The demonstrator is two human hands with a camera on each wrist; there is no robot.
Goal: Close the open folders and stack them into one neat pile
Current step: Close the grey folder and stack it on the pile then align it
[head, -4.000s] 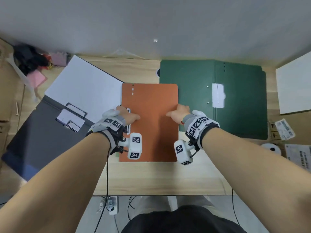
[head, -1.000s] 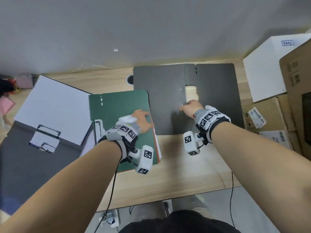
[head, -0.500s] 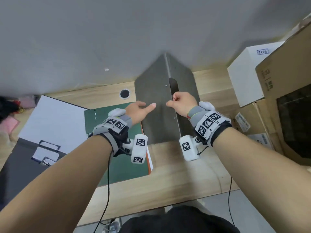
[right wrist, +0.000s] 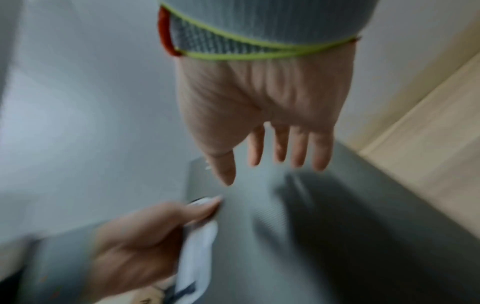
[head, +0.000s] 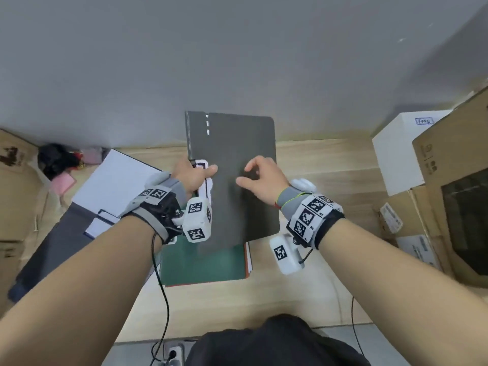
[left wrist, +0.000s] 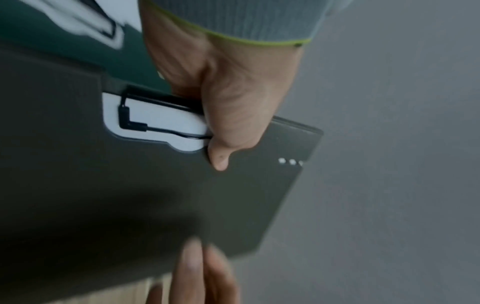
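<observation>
A closed dark grey folder is held tilted above the pile, far edge raised. My left hand grips its spine edge at the white clip cut-out, thumb on the cover. My right hand hovers over the cover with its fingers straight and spread, holding nothing. Under the folder lies a closed green folder with an orange folder's edge showing beneath it. A large grey folder lies open at the left with white paper in it.
Cardboard boxes and a white box crowd the table's right end. Dark clutter sits at the far left corner. A grey wall stands close behind the wooden table. A black cable hangs from my left wrist.
The grey folder, half folded upright before, is now closed and has moved left over the green folder. My right hand has let go of its cover; my left hand now grips its spine.
</observation>
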